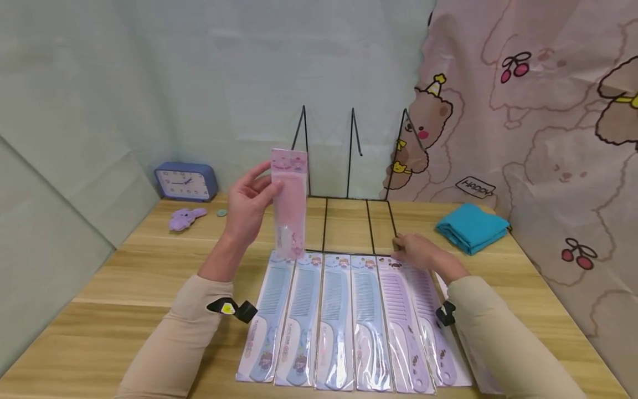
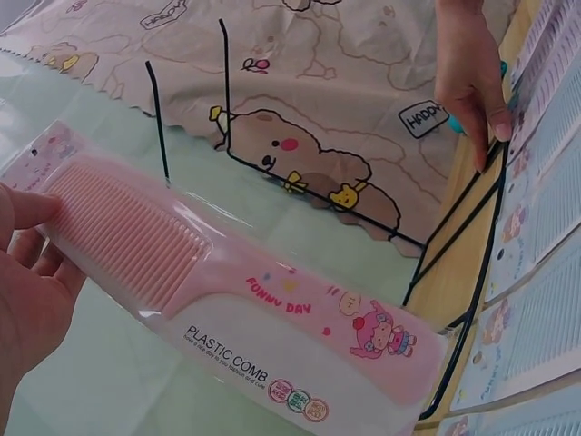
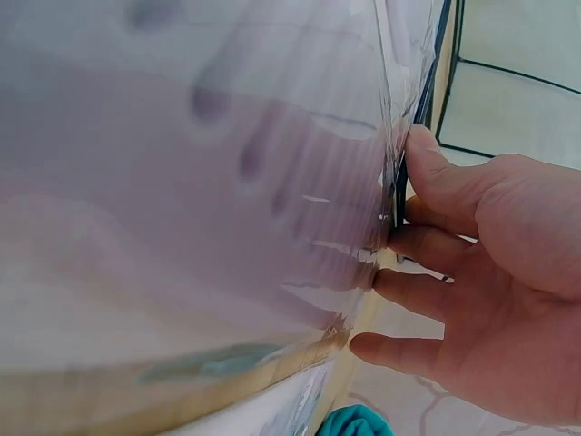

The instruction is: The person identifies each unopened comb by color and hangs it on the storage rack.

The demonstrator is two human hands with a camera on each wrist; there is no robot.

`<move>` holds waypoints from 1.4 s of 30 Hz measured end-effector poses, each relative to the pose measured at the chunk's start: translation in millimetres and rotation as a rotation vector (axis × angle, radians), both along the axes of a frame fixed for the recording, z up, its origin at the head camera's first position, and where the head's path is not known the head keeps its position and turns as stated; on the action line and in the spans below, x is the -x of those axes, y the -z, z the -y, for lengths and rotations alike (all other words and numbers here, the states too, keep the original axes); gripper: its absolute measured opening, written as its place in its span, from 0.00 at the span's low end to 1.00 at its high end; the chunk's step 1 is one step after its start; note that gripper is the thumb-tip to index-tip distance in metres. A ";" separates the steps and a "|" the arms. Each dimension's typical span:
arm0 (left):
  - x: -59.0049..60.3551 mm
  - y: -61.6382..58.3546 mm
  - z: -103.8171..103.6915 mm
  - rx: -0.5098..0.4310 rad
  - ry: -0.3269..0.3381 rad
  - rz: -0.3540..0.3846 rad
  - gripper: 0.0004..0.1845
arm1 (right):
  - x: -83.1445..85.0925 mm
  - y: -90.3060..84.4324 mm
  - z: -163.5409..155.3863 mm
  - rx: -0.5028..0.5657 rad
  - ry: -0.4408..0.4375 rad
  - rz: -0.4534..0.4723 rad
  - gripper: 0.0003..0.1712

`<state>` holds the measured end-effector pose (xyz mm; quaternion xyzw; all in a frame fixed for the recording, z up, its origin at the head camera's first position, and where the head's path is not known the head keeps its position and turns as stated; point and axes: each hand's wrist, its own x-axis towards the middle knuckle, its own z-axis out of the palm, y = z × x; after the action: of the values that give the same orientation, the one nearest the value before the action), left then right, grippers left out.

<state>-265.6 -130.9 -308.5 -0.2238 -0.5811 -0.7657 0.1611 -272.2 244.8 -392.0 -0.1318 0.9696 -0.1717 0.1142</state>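
Left hand (image 1: 249, 205) is pinching the packaged pink comb (image 1: 290, 202) upright, long axis vertical, just in front of the wire rack (image 1: 349, 166), nearer its left slot; right hand (image 1: 416, 250), fingers loosely curled, is touching the rack's front edge beside the purple combs (image 1: 413, 321) lying on the table (image 1: 124, 277)

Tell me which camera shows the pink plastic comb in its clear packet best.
Left wrist view: the pink plastic comb in its clear packet fills the frame, teeth and print readable, gripped by the left hand. Head view shows it small and upright. Right wrist view doesn't show it.
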 end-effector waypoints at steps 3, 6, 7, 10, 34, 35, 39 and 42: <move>-0.2 -0.6 -0.4 0.008 -0.009 -0.003 0.21 | -0.3 -1.1 0.8 0.014 0.008 0.008 0.32; -0.1 -2.0 -1.7 0.008 -0.006 -0.005 0.21 | -0.4 -1.5 1.2 0.011 0.014 0.012 0.32; 0.0 -2.4 -2.1 0.006 -0.005 -0.005 0.21 | -0.4 -1.6 1.4 0.010 0.016 0.012 0.32; 0.0 -3.7 -3.0 -0.001 -0.006 -0.010 0.21 | 0.3 -1.6 1.8 0.002 0.016 0.010 0.32; 55.3 -16.0 -17.4 0.081 -0.152 0.178 0.19 | 5.2 -3.0 1.9 -0.020 0.002 0.004 0.29; 59.6 -17.1 -18.4 0.072 -0.161 0.202 0.19 | 5.3 -3.2 2.3 -0.020 -0.002 0.003 0.29; 77.5 -21.5 -22.7 0.042 -0.192 0.286 0.17 | 4.8 -2.5 3.7 -0.026 -0.016 -0.005 0.29; 90.2 -25.7 -26.0 0.043 -0.208 0.314 0.16 | 3.7 -3.1 3.9 -0.027 -0.013 0.000 0.30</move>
<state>-355.8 -104.9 -282.9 -0.0436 -0.6353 -0.7579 0.1418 -275.9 240.9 -388.9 -0.1363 0.9710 -0.1577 0.1171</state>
